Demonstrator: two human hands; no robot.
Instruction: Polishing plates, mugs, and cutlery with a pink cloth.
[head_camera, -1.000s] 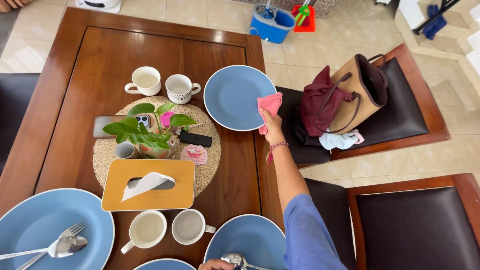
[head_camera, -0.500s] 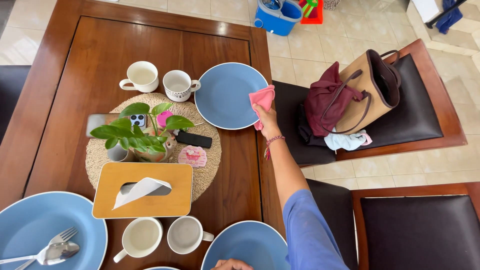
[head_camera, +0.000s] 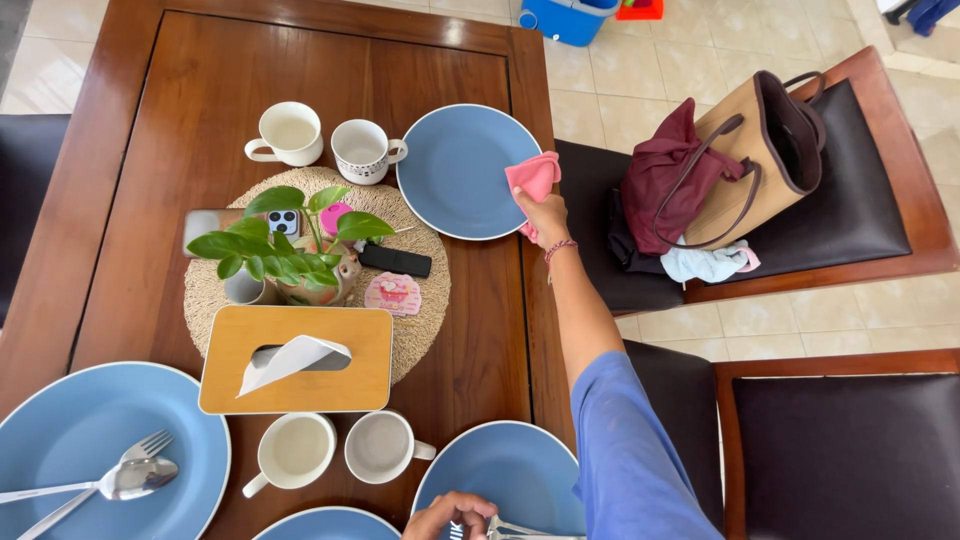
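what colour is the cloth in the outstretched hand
Pink; the cloth in the right hand shows in the head view.

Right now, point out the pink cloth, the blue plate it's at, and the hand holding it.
pink cloth (head_camera: 533, 176), head view, middle of the bunched fabric
blue plate (head_camera: 455, 170), head view, bare centre
right hand (head_camera: 543, 216), head view, back of the hand
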